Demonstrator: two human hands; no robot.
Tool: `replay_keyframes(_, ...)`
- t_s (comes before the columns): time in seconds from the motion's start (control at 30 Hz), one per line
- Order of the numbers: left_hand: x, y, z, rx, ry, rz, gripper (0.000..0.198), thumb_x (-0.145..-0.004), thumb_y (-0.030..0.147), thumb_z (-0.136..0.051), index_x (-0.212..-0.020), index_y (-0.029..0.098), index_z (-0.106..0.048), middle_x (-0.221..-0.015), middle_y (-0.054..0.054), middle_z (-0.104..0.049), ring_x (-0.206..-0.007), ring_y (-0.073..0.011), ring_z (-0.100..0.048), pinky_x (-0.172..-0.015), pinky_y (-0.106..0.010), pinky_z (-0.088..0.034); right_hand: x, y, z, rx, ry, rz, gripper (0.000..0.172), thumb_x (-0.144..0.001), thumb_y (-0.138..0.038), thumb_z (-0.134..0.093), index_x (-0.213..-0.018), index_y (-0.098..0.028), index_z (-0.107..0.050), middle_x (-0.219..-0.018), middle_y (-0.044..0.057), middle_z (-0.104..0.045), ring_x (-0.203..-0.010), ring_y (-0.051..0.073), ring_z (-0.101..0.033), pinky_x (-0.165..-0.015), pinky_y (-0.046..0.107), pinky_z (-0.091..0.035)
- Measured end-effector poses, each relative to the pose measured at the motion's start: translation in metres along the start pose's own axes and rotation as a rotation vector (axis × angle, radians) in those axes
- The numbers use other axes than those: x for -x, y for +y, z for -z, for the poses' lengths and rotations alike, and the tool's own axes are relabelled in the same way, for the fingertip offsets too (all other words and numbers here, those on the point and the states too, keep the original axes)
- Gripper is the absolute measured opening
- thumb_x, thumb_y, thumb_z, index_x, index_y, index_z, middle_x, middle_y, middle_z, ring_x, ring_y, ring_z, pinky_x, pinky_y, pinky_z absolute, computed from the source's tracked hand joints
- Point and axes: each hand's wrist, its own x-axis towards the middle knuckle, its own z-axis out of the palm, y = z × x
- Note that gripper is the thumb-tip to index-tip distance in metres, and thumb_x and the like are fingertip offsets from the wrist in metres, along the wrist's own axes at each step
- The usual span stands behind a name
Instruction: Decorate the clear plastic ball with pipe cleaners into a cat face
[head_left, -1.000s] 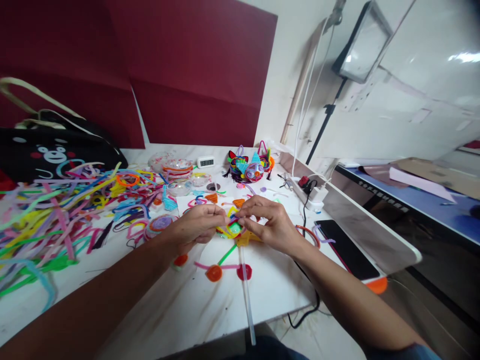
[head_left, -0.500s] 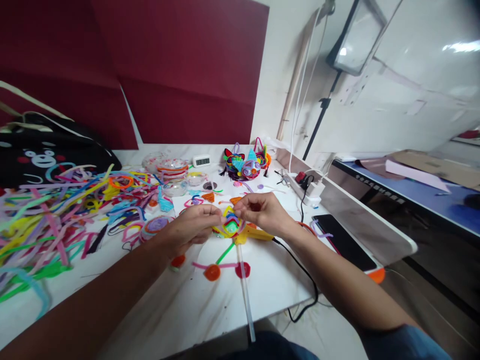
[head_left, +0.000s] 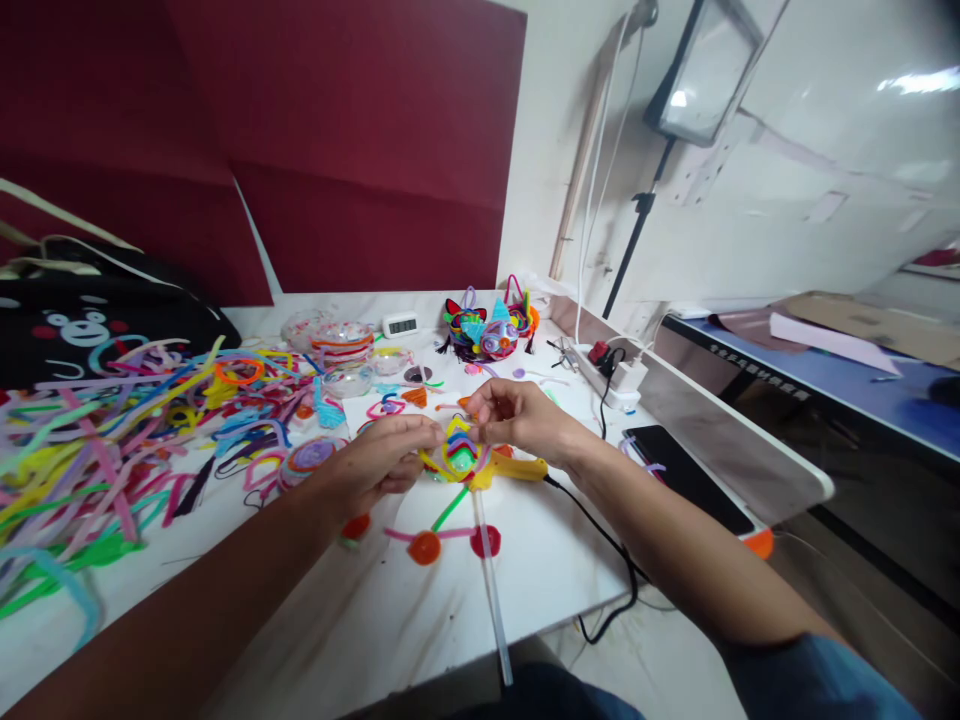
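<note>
A clear stick point(head_left: 491, 600) juts over the counter's point(head_left: 555, 570) near edge from the yellow glue gun point(head_left: 519, 468), presumably parked within reach. Beyond, the left hand point(head_left: 394, 455) and right hand point(head_left: 521, 420) flank a yellow-edged fuzzy piece point(head_left: 461, 459), likely for control (fingers curled; whether closed, I cannot tell). Bright ornaments point(head_left: 491, 330) sit behind.

The only view looks from the person's head, forward and steeply down, close over the desk point(head_left: 360, 640); the hands point(head_left: 386, 453) sit mid-view towards six o'clock, a red sheet point(head_left: 352, 150) towards eleven, a lamp point(head_left: 709, 75) towards one.
</note>
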Motion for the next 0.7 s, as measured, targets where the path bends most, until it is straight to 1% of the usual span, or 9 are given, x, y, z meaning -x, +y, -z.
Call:
replay_keyframes(0.1, 0.000, 0.000, 0.000, -0.007, 0.003, 0.011, 0.028, -0.068, 0.033, -0.073, -0.071, 0.018, -0.050, -0.044, 0.012, -0.030, -0.035, -0.0005, -0.017, -0.033, -0.013, -0.012, -0.001, -0.001, 0.000, -0.021, -0.014, -0.035, 0.031, -0.053, -0.013, -0.075, -0.080, -0.017, -0.059, -0.063, -0.008, -0.055, -0.054, 0.008, -0.052, -0.055, 0.022, -0.043)
replay_keyframes(0.27, -0.001, 0.001, -0.001, -0.039, 0.010, 0.024, 0.027, -0.065, 0.030, -0.074, -0.074, 0.017, -0.052, -0.043, 0.013, -0.031, -0.034, 0.0001, -0.016, -0.032, -0.012, -0.012, -0.004, -0.005, 0.003, 0.008, -0.039, -0.078, 0.036, -0.051, -0.011, -0.077, -0.082, -0.017, -0.060, -0.061, -0.009, -0.056, -0.051, 0.007, -0.052, -0.050, 0.020, -0.040)
replay_keyframes(0.43, -0.001, 0.002, -0.003, -0.055, 0.021, 0.034, 0.030, -0.064, 0.030, -0.076, -0.075, 0.018, -0.050, -0.043, 0.013, -0.032, -0.034, 0.0001, -0.016, -0.032, -0.012, -0.011, -0.010, -0.009, 0.008, 0.010, -0.148, -0.161, 0.034, -0.053, -0.007, -0.073, -0.082, -0.018, -0.059, -0.058, -0.008, -0.060, -0.046, 0.006, -0.050, -0.041, 0.016, -0.031)
replay_keyframes(0.6, 0.001, 0.003, -0.004, -0.054, 0.022, 0.034, 0.033, -0.060, 0.032, -0.077, -0.072, 0.018, -0.049, -0.041, 0.013, -0.032, -0.034, 0.0000, -0.017, -0.033, -0.012, -0.010, -0.019, -0.016, 0.013, 0.082, -0.241, -0.236, 0.037, -0.052, -0.006, -0.073, -0.083, -0.018, -0.059, -0.057, -0.008, -0.062, -0.044, 0.007, -0.050, -0.038, 0.015, -0.031)
replay_keyframes(0.7, 0.000, 0.002, -0.003, -0.065, 0.008, 0.031, 0.034, -0.061, 0.035, -0.077, -0.070, 0.018, -0.049, -0.040, 0.013, -0.030, -0.035, 0.0000, -0.016, -0.034, -0.012, -0.010, -0.025, -0.022, 0.015, 0.153, -0.305, -0.283, 0.038, -0.052, -0.006, -0.074, -0.084, -0.018, -0.058, -0.057, -0.007, -0.063, -0.043, 0.007, -0.050, -0.036, 0.014, -0.030)
